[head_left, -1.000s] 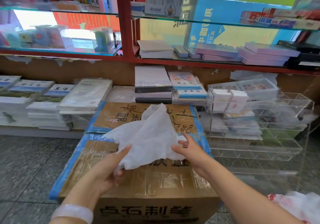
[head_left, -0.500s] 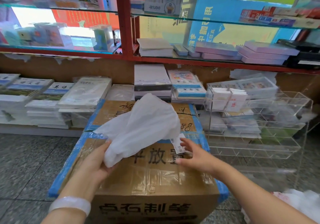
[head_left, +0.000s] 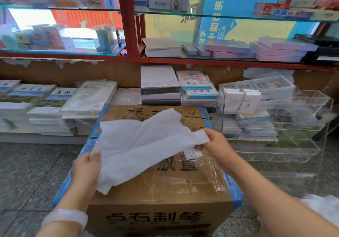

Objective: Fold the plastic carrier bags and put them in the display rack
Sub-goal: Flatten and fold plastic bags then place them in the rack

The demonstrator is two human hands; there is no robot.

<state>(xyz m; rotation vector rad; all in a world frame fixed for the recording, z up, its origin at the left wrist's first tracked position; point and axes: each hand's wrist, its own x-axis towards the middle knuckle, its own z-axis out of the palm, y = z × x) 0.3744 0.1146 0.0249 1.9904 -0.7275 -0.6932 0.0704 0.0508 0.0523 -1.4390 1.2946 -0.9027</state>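
A white plastic carrier bag [head_left: 143, 145] is stretched out above a taped cardboard box [head_left: 165, 190]. My left hand [head_left: 86, 168] grips the bag's lower left edge. My right hand [head_left: 216, 146] pinches one of its handles at the right. The bag hangs slack and creased between them. To the right stands a clear acrylic display rack [head_left: 286, 126] with several tiers; folded white bags [head_left: 240, 100] sit in its top left compartment.
Stacks of wrapped books and notebooks [head_left: 88, 97] lie along the low shelf behind the box. Red-framed glass shelves [head_left: 128, 34] rise above. More white bags [head_left: 322, 209] lie on the grey stone floor at the lower right.
The bunched bag has been pulled out wide. My right hand let go, then took hold of a handle further right and higher. My left hand keeps its hold on the left edge.
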